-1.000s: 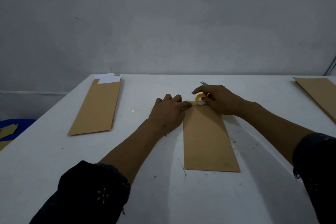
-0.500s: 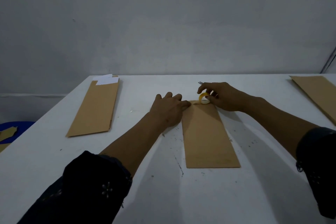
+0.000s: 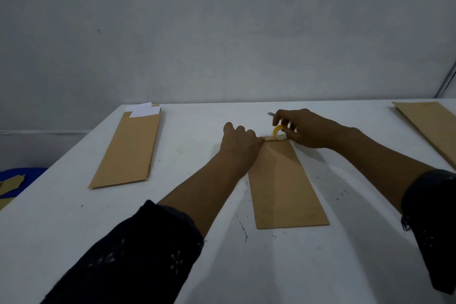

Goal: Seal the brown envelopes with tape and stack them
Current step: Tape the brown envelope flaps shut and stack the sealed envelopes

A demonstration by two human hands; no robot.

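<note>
The right hand's (image 3: 308, 131) grip pinches a yellow tape roll (image 3: 279, 133) at the brown envelope's (image 3: 283, 180) twelve o'clock end, the left hand (image 3: 240, 143) pressing its flap corner at eleven o'clock.

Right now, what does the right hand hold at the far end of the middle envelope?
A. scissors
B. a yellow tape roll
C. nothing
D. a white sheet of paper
B: the right hand pinches a small yellow tape roll standing on the far end of the middle envelope, while the left hand presses that end's left corner.
</note>
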